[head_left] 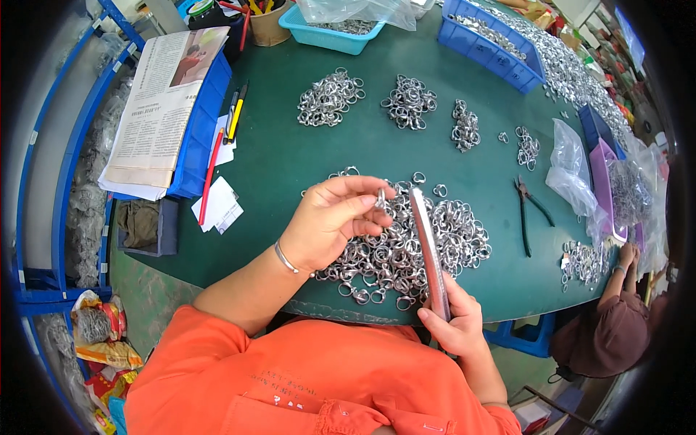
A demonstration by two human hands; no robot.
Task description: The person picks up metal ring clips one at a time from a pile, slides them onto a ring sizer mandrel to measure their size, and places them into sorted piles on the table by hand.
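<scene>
Between the thumb and fingers of my left hand (326, 223) is a silver ring (380, 199), pinched above the near pile. My right hand (460, 320) is wrapped round the thick lower end of a ring mandrel (429, 250), a tapered metal rod. Its thin end points away from me, close to the pinched ring but apart from it. Below both hands spreads a large heap of silver rings (377, 264) at the table's front edge. A few loose rings (440, 191) lie at its far side.
Smaller ring piles (330, 98) line the green table (275, 167) farther back. Green-handled pliers (529, 214) lie right. Blue bins (493, 54), a turquoise basket (341, 40) and a newspaper (163, 109) on a blue tray surround the work area. Another person (605, 322) sits at right.
</scene>
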